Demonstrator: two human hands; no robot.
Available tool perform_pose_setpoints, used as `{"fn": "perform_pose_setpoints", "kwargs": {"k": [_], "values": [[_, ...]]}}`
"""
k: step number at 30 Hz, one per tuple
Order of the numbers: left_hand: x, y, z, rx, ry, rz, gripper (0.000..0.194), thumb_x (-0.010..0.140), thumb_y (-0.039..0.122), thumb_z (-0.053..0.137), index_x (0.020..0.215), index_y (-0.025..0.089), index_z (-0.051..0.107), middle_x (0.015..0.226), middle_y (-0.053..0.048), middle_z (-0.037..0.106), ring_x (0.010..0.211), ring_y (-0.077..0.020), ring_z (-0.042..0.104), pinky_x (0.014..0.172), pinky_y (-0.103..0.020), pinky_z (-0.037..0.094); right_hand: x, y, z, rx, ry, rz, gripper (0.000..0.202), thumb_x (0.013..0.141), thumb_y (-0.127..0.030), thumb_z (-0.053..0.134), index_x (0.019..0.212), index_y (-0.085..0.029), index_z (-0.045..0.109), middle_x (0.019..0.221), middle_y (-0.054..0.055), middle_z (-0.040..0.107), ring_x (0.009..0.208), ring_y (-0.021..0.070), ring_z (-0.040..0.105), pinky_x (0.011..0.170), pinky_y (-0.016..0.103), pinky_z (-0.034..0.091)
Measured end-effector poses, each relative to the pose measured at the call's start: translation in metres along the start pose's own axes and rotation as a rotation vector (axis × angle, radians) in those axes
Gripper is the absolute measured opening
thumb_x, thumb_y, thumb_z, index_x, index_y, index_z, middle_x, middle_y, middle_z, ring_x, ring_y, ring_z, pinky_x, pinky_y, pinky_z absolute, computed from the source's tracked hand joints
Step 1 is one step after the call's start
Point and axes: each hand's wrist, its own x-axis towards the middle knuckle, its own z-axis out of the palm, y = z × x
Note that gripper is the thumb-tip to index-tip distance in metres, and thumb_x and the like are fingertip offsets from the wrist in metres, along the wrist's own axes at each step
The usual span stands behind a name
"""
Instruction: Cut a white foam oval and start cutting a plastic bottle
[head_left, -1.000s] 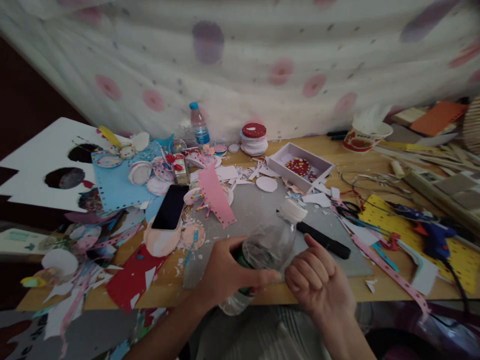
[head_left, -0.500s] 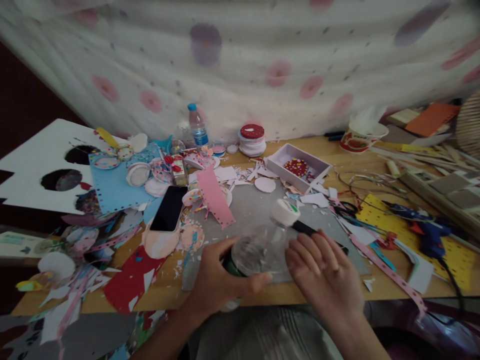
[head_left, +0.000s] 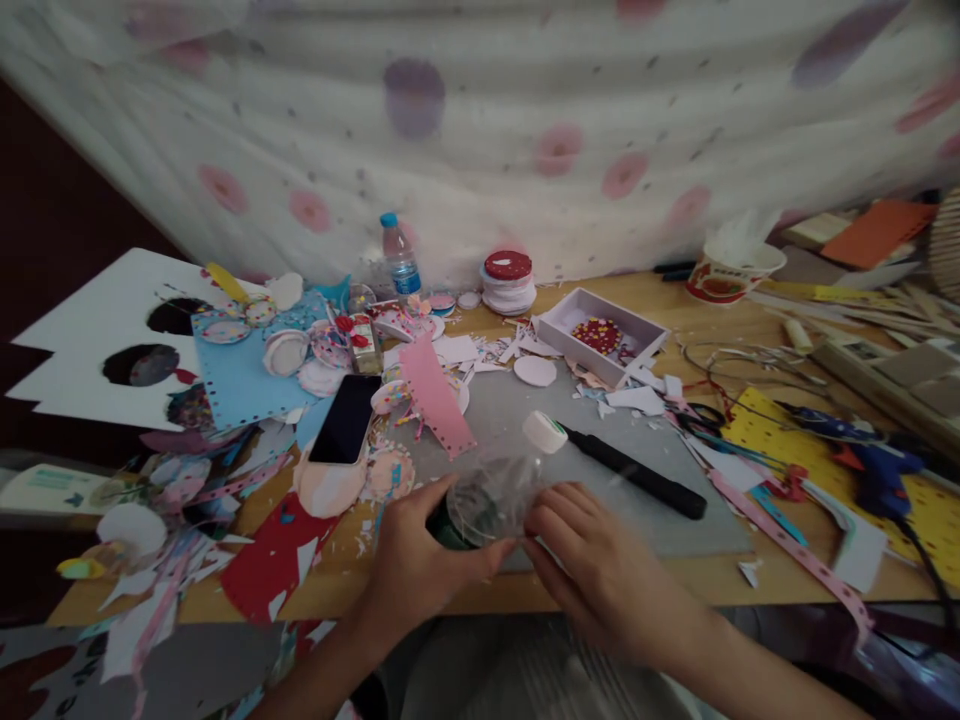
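My left hand is wrapped round a clear plastic bottle with a green part near the palm, held above the table's front edge. The bottle's wide, see-through end tilts up and to the right. On its right side, my right hand has its fingers bent together against the rim; what they pinch, if anything, is hidden. A white cap-like piece with a green mark appears just beyond the bottle. Behind my right hand a black-handled tool lies on the grey mat.
A black phone and a pink strip lie left of centre. Farther back are a blue-capped bottle and an open white box. At the right, a blue glue gun rests on yellow sheet. Paper scraps are scattered around.
My right hand has moved left, from open beside the bottle to closed fingers at its rim. The bottle and left hand have shifted slightly left, and the white piece appears farther left and turned.
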Motion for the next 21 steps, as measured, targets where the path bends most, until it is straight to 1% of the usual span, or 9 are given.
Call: {"fn": "perform_pose_setpoints", "kwargs": {"k": [3,5,7,9,12,14,17,21], "values": [[-0.002,-0.001,-0.002,-0.079,-0.081,-0.021,0.031,0.061,0.035,0.079,0.086,0.018,0.073,0.072,0.002,0.069,0.069,-0.0163,0.060,0.063,-0.024,0.048,0.000,0.003,-0.002,0.022,-0.045,-0.015,0.015,0.095,-0.021,0.044,0.081,-0.020,0.048,0.074,0.004,0.057,0.068,0.0178,0.049,0.060,0.032,0.036],[-0.003,-0.002,-0.004,-0.103,-0.104,-0.025,0.032,0.061,0.036,0.080,0.086,0.018,0.072,0.074,0.002,0.069,0.072,-0.0163,0.059,0.064,-0.023,0.048,-0.003,0.005,-0.003,0.055,-0.080,-0.032,0.020,0.095,-0.025,0.046,0.076,-0.021,0.047,0.067,0.002,0.055,0.061,0.0152,0.047,0.055,0.030,0.030],[-0.005,-0.001,-0.006,-0.140,-0.131,-0.032,0.036,0.060,0.038,0.083,0.088,0.018,0.072,0.076,0.001,0.068,0.075,-0.0164,0.059,0.065,-0.023,0.047,-0.005,0.004,-0.005,0.128,-0.127,-0.032,0.026,0.096,-0.025,0.044,0.070,-0.021,0.045,0.061,-0.001,0.051,0.055,0.0125,0.043,0.052,0.029,0.025],[-0.008,0.001,-0.007,-0.230,-0.213,-0.079,0.038,0.058,0.038,0.084,0.086,0.017,0.071,0.072,0.002,0.066,0.069,-0.0141,0.057,0.060,-0.022,0.046,-0.006,0.003,-0.007,0.259,-0.173,-0.030,0.031,0.096,-0.025,0.043,0.065,-0.021,0.041,0.058,-0.003,0.046,0.053,0.0105,0.039,0.051,0.029,0.023],[-0.012,0.005,-0.009,-0.376,-0.387,-0.200,0.035,0.059,0.039,0.084,0.081,0.016,0.069,0.058,0.005,0.060,0.051,-0.0090,0.049,0.047,-0.019,0.039,-0.005,0.001,-0.012,0.502,-0.226,-0.047,0.039,0.097,-0.027,0.042,0.060,-0.021,0.030,0.052,-0.006,0.035,0.049,0.0083,0.031,0.050,0.027,0.022],[-0.013,0.007,-0.010,-0.403,-0.449,-0.236,0.035,0.059,0.038,0.084,0.081,0.015,0.069,0.055,0.005,0.059,0.048,-0.0090,0.049,0.046,-0.020,0.038,-0.005,-0.002,-0.015,0.643,-0.234,-0.033,0.045,0.098,-0.031,0.041,0.058,-0.021,0.024,0.049,-0.007,0.027,0.046,0.0076,0.025,0.047,0.026,0.021],[-0.012,0.008,-0.011,-0.366,-0.454,-0.210,0.037,0.055,0.037,0.086,0.082,0.016,0.072,0.062,0.002,0.064,0.056,-0.0125,0.055,0.052,-0.022,0.043,-0.007,-0.005,-0.017,0.772,-0.202,0.007,0.050,0.099,-0.037,0.039,0.056,-0.022,0.018,0.047,-0.008,0.020,0.043,0.0076,0.019,0.045,0.027,0.019],[-0.010,0.007,-0.011,-0.363,-0.453,-0.197,0.038,0.052,0.039,0.086,0.080,0.017,0.072,0.068,0.001,0.065,0.064,-0.0143,0.056,0.056,-0.022,0.044,-0.007,-0.006,-0.016,0.889,-0.177,0.008,0.050,0.097,-0.032,0.040,0.055,-0.022,0.016,0.047,-0.009,0.016,0.042,0.0071,0.017,0.044,0.027,0.016]]}}
